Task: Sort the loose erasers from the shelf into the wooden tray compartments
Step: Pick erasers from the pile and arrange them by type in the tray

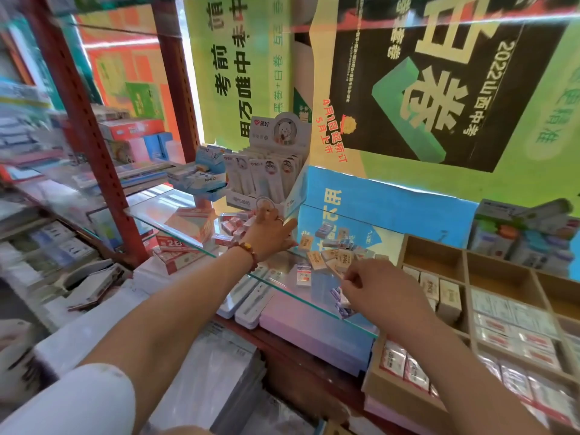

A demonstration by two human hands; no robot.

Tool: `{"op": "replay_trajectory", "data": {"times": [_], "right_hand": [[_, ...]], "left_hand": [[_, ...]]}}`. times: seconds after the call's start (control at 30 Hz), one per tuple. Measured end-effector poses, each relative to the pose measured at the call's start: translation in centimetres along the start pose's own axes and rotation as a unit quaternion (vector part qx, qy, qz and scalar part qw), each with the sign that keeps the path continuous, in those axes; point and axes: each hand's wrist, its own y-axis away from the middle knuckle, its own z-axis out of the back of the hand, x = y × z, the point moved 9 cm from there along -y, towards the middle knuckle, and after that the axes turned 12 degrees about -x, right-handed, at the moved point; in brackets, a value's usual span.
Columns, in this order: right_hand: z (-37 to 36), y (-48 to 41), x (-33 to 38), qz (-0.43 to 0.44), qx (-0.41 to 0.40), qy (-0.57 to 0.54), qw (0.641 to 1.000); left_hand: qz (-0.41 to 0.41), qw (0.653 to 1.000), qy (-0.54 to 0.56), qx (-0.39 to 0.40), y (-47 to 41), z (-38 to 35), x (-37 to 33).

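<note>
A red perforated metal upright (91, 127) stands just beside the left end of the clear glass shelf (163, 208), and everything else sits on or around that shelf. On its left part lies a pink-and-white cardboard carton (191, 224), and at the shelf's back stands a tall white card display box (266, 174) holding slim packaged items. In front of that box, mid-shelf, a heap of small pink-wrapped erasers (232, 226) lies loose on the glass. The left hand (270, 233), with a ring on one finger and a brown bead bracelet (248, 251) at the wrist, is palm down over this heap, its fingers spread fairly straight and touching the pink pieces, the thumb splayed out to the right. Further right on the shelf is a scatter of tan rectangular erasers (332, 257), some flat and some tilted, with one white eraser with a red-and-blue label (303, 274) lying apart nearer the front edge. The right hand (376, 290) is over the shelf's front right corner, fingers curled in and pinching small white-and-blue wrapped erasers (343, 301). Just beside the shelf's right end stands the wooden tray of square compartments (405, 246); its back compartments nearest the shelf look bare, while several others hold rows of boxed white erasers (439, 293).
</note>
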Motion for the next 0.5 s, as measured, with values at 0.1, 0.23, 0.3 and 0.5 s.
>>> {"op": "replay_trajectory", "data": {"times": [0.1,0.23,0.3,0.5], "right_hand": [[0.0,-0.2,-1.4,-0.026,0.004,0.01,1.0],[1.4,-0.3,-4.0,-0.092,-0.026,-0.004,0.995],[2.0,-0.1,-5.2,-0.123,-0.046,-0.016,0.991],[3.5,0.1,-6.3,-0.148,-0.113,-0.094,0.978]], "left_hand": [[0.02,1.0,0.006,0.002,0.1,0.2,0.0],[0.009,1.0,0.007,0.007,0.1,0.9,-0.7],[0.024,1.0,0.009,-0.017,-0.1,1.7,-0.5],[0.195,0.919,0.296,-0.175,0.0,5.0,1.5]]}}
